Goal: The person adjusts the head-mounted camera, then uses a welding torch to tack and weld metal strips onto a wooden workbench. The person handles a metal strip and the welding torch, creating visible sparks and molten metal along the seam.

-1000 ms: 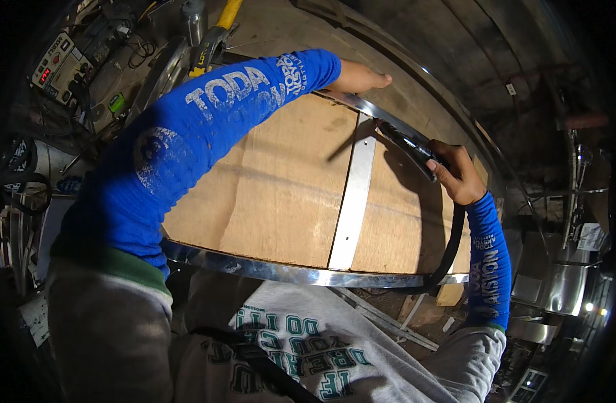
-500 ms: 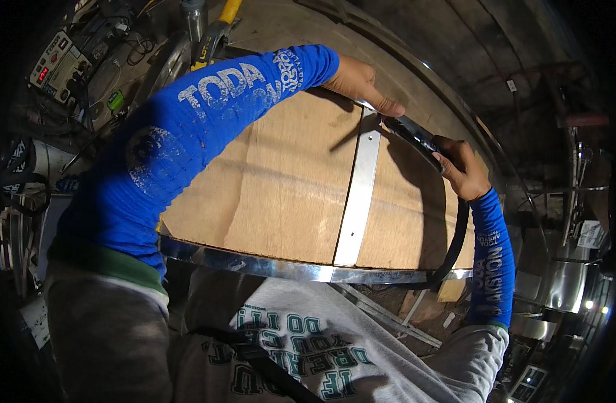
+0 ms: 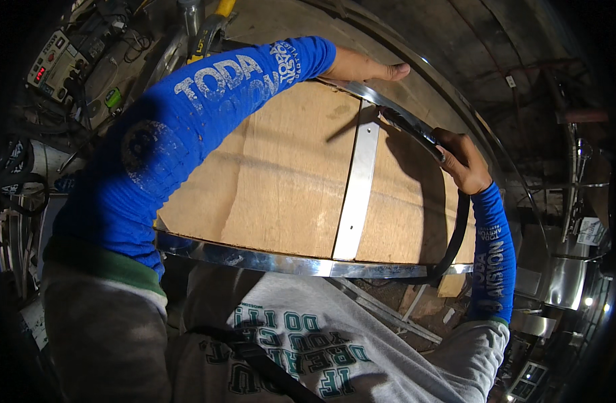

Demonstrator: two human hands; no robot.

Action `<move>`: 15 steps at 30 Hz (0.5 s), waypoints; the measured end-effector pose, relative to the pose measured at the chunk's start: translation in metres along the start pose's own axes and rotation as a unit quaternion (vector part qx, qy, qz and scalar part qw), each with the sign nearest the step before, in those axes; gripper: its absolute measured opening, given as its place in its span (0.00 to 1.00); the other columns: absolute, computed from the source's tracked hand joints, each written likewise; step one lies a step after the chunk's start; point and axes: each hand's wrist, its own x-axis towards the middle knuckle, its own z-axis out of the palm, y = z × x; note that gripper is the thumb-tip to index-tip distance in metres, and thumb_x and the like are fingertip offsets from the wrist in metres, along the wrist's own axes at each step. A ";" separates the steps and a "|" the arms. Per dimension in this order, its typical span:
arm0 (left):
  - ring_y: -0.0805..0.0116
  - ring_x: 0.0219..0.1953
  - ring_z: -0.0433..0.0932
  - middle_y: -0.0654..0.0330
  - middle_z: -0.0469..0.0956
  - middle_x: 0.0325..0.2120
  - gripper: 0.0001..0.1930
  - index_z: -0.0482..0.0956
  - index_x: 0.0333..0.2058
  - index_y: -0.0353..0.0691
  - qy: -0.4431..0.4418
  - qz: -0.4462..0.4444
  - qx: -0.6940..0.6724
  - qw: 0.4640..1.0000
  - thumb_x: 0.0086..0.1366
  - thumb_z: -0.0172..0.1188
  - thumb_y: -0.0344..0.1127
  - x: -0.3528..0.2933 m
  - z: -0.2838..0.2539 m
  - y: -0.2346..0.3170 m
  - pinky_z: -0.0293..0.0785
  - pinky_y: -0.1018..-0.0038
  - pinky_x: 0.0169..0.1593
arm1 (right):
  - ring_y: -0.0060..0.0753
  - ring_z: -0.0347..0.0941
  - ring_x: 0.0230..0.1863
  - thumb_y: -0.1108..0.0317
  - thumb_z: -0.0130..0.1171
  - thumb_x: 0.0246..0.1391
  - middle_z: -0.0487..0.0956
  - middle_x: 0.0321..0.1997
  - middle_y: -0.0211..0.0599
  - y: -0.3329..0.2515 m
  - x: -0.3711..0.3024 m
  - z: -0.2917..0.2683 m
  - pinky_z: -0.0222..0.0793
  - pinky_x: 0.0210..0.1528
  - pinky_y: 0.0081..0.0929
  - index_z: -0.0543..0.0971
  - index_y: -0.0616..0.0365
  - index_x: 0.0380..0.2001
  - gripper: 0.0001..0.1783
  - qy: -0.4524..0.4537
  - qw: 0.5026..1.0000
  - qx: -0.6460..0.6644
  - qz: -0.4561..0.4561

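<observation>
My right hand [image 3: 466, 163] is closed around the black handle of a welding torch [image 3: 412, 127]. Its head points at the far metal rim, close to where a flat metal strip [image 3: 356, 188] meets that rim. From the grip, a thick black cable [image 3: 461, 232] drops along the right side toward me. My left hand [image 3: 367, 67] rests at the far rim, left of the torch head and apart from it. Its thumb is stretched out to the right; the other fingers are mostly hidden. Beneath both arms lies a plywood panel [image 3: 281, 181] framed by a shiny curved metal band [image 3: 254, 260].
A power unit [image 3: 55, 62] with a lit red display stands at the far left, among cables and a small green object [image 3: 113, 97]. A yellow-handled tool [image 3: 210, 33] lies beyond my left arm. Metal pieces [image 3: 566, 282] crowd the right side.
My left hand has lifted away from the torch head, its thumb moving up and outward. The torch stays in my right hand, its head near the strip's far end. The view shifted slightly.
</observation>
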 end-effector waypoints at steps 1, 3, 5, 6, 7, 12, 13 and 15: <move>0.42 0.68 0.68 0.35 0.62 0.70 0.62 0.57 0.74 0.38 0.006 0.001 0.001 1.000 0.59 0.35 0.88 -0.001 0.001 0.001 0.69 0.52 0.66 | 0.30 0.68 0.28 0.46 0.56 0.68 0.75 0.24 0.42 0.000 0.001 -0.001 0.65 0.34 0.33 0.79 0.70 0.40 0.30 -0.012 1.000 -0.001 0.005; 0.42 0.71 0.63 0.37 0.59 0.71 0.61 0.57 0.74 0.37 -0.017 0.005 -0.006 1.000 0.60 0.34 0.88 -0.001 -0.005 0.000 0.67 0.52 0.68 | 0.30 0.68 0.28 0.46 0.57 0.68 0.74 0.24 0.42 -0.002 0.002 -0.005 0.64 0.33 0.32 0.79 0.70 0.40 0.29 -0.029 0.998 -0.054 0.013; 0.42 0.74 0.58 0.39 0.55 0.73 0.61 0.56 0.74 0.37 -0.040 0.009 -0.012 0.999 0.61 0.32 0.87 0.000 -0.009 -0.001 0.64 0.51 0.71 | 0.30 0.68 0.28 0.47 0.58 0.67 0.74 0.24 0.42 -0.003 0.005 -0.005 0.64 0.33 0.32 0.79 0.71 0.40 0.29 -0.040 0.997 -0.067 0.016; 0.42 0.75 0.57 0.40 0.54 0.74 0.61 0.56 0.74 0.37 -0.040 0.008 -0.020 0.999 0.61 0.32 0.87 0.000 -0.008 -0.002 0.64 0.51 0.71 | 0.30 0.68 0.28 0.48 0.59 0.67 0.74 0.24 0.42 -0.004 0.006 -0.004 0.64 0.33 0.32 0.79 0.71 0.40 0.28 -0.039 0.998 -0.054 0.012; 0.41 0.75 0.55 0.41 0.53 0.74 0.61 0.55 0.74 0.37 -0.040 0.006 -0.028 0.999 0.62 0.31 0.87 0.000 -0.009 -0.002 0.63 0.51 0.72 | 0.30 0.68 0.28 0.48 0.59 0.67 0.74 0.24 0.42 -0.004 0.006 -0.003 0.64 0.33 0.32 0.79 0.71 0.40 0.28 -0.025 0.998 -0.050 0.014; 0.41 0.76 0.54 0.41 0.53 0.75 0.61 0.55 0.75 0.37 -0.013 -0.005 -0.037 0.999 0.61 0.31 0.87 -0.002 -0.001 -0.005 0.63 0.51 0.72 | 0.30 0.68 0.28 0.49 0.60 0.67 0.74 0.24 0.42 -0.003 -0.002 0.005 0.65 0.33 0.32 0.80 0.71 0.40 0.28 0.020 0.997 0.047 0.056; 0.41 0.76 0.54 0.41 0.53 0.75 0.61 0.54 0.75 0.37 -0.014 -0.006 -0.035 0.999 0.61 0.31 0.87 -0.002 -0.002 -0.005 0.63 0.51 0.72 | 0.30 0.68 0.28 0.49 0.61 0.67 0.74 0.24 0.42 -0.002 -0.002 0.004 0.65 0.33 0.32 0.80 0.71 0.40 0.28 0.013 1.000 0.019 0.001; 0.42 0.76 0.53 0.41 0.52 0.75 0.61 0.54 0.75 0.37 -0.024 -0.006 -0.045 0.999 0.60 0.31 0.87 0.000 -0.003 -0.006 0.63 0.51 0.73 | 0.30 0.67 0.27 0.48 0.61 0.66 0.75 0.24 0.43 0.000 -0.001 0.001 0.65 0.32 0.33 0.80 0.72 0.40 0.28 -0.007 0.999 -0.033 -0.014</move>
